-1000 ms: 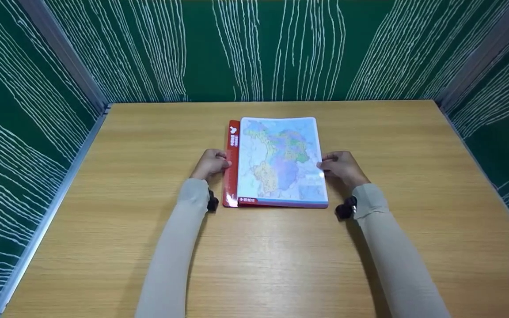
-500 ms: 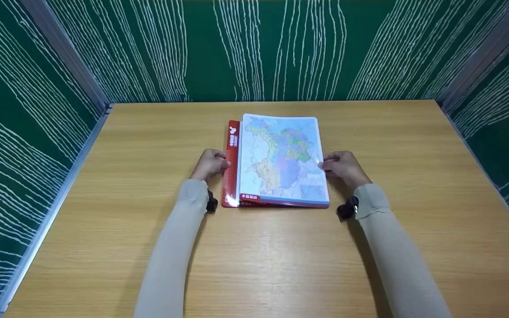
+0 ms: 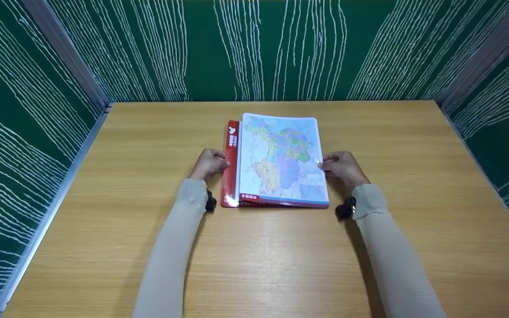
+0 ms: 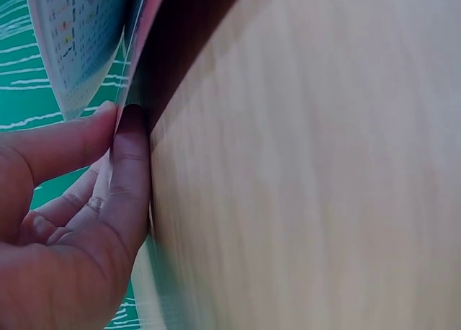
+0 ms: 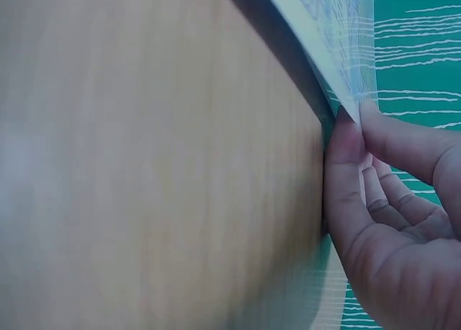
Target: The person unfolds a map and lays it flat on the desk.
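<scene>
A glossy printed map (image 3: pixel 276 154) lies over a red sheet (image 3: pixel 231 154), whose strip shows along the left side in the head view. My left hand (image 3: pixel 209 164) pinches the red sheet's left edge between thumb and fingers. In the left wrist view, the upper map (image 4: pixel 79 34) stands away from the lower sheet, small print showing on its underside. On the other side, my right hand (image 3: pixel 343 168) pinches the map's right edge. The right wrist view shows the thumb on top of that edge (image 5: pixel 346 103) and the index finger beneath it, close over the tabletop.
The wooden table (image 3: pixel 263 265) carries the map near its middle. Green panels with white wavy lines (image 3: pixel 263 48) stand behind and at both sides. Dark wrist cameras (image 3: pixel 346 209) sit at both cuffs of the grey sleeves.
The map's left side has risen and slid slightly right and away, uncovering more of the red sheet at the left. Both hands keep their grip almost in place.
</scene>
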`<state>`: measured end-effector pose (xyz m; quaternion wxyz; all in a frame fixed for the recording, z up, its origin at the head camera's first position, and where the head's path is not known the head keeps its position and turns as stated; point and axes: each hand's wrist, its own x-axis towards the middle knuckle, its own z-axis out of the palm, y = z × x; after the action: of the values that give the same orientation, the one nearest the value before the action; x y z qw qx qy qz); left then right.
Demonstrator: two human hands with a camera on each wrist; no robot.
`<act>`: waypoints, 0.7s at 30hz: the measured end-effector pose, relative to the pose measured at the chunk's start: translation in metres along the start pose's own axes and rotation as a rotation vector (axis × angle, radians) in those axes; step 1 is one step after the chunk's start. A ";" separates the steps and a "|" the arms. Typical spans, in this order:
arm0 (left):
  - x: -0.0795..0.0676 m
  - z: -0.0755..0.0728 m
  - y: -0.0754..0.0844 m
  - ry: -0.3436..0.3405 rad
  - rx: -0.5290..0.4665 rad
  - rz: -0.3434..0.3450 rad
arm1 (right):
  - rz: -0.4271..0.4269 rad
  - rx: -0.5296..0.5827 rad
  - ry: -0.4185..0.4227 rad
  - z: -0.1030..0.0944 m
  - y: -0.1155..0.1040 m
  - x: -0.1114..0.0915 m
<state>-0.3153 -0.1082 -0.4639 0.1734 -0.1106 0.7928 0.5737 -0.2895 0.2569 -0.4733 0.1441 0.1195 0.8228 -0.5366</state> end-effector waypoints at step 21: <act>-0.001 0.000 0.002 -0.004 0.087 -0.036 | 0.033 0.056 0.021 0.000 0.002 -0.003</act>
<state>-0.3153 -0.1077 -0.4616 0.1897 -0.1159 0.8147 0.5355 -0.2861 0.2574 -0.4741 0.1411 0.1425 0.8069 -0.5556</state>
